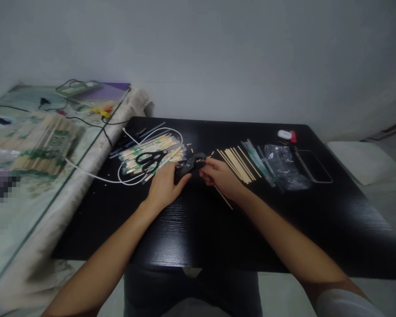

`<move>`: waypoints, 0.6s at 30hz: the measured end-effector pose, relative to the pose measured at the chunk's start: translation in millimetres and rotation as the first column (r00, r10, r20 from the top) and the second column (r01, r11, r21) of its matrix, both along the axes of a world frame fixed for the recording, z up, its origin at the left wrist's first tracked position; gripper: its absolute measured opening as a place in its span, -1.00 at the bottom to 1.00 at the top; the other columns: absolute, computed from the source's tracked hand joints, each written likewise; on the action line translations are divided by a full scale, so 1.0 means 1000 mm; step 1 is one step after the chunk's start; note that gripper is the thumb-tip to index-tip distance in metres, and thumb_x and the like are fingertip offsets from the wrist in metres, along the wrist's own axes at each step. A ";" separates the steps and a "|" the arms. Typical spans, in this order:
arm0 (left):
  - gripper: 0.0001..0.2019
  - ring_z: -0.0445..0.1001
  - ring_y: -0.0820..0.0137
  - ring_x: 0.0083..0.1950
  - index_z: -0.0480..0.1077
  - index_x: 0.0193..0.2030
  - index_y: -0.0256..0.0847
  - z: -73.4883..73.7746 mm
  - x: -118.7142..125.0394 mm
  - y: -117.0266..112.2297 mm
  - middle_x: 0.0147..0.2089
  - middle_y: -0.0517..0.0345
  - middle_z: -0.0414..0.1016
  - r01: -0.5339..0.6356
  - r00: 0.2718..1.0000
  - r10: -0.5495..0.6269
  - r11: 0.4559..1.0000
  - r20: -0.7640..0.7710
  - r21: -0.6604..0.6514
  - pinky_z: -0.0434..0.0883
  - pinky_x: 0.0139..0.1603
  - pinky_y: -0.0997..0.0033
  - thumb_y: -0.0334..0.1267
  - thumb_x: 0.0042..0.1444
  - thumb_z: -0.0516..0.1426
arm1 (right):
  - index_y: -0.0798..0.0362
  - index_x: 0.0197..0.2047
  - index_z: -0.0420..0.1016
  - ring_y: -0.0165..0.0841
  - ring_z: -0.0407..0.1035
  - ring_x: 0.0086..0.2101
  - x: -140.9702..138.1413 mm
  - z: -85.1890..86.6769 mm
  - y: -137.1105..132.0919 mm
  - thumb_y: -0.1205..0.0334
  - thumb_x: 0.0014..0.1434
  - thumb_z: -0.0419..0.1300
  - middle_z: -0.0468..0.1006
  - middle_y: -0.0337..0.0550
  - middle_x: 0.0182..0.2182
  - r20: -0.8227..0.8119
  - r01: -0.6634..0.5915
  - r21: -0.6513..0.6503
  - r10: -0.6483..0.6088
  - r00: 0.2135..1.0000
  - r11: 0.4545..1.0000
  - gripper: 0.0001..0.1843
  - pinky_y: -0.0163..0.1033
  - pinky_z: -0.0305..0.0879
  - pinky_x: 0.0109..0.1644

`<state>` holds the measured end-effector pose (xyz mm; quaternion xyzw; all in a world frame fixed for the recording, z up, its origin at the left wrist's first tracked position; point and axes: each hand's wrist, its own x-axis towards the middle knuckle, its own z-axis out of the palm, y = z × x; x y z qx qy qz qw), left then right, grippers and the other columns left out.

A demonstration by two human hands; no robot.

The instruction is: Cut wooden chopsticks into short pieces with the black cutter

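Note:
Near the middle of the black table, my left hand (166, 182) is closed around a black pliers-like tool (189, 164), whose exact kind I cannot make out. My right hand (221, 175) pinches a thin wooden stick (225, 199) close to the tool's jaw end. The stick's lower end slants down towards me, and its upper end is hidden by my fingers. Small cut wooden bits (191, 150) lie beyond the tool. Left of my hands, black-handled scissors (151, 160) rest on a pile of wrapped chopsticks (132, 155). Bare wooden sticks (240, 164) lie side by side to the right.
Clear plastic wrappers (285, 169) and a phone-like object (314, 166) lie at the right, with a white case (284, 134) behind. A white cable (95, 177) crosses the table's left part. On the glass-topped surface at left sits another chopstick bundle (44, 145).

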<state>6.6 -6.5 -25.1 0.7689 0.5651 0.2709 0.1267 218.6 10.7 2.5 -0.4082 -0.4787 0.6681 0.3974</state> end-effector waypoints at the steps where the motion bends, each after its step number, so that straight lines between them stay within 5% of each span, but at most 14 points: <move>1: -0.53 0.47 0.04 0.13 0.33 0.16 -0.21 0.000 0.000 0.000 0.09 -0.18 0.52 -0.001 1.000 0.001 1.000 0.000 -0.002 0.38 0.17 0.07 0.13 0.35 0.06 | 0.02 -0.33 0.39 -0.51 0.11 -0.53 0.000 -0.001 0.000 0.14 0.18 0.28 0.41 -0.28 -0.45 -0.006 -0.003 0.003 0.003 1.000 1.000 -0.82 -0.38 -0.02 -0.52; 18: -0.57 0.49 0.11 -0.10 0.41 -0.05 -0.15 0.009 0.002 -0.003 -0.14 -0.06 0.53 -0.049 0.999 0.047 0.994 -0.019 -0.095 0.34 -0.09 0.26 0.20 0.31 0.07 | 0.03 -0.37 0.40 -0.53 0.07 -0.56 0.001 -0.001 0.001 0.15 0.15 0.28 0.41 -0.29 -0.47 0.007 0.019 -0.001 -0.019 1.000 1.000 -0.83 -0.36 -0.08 -0.53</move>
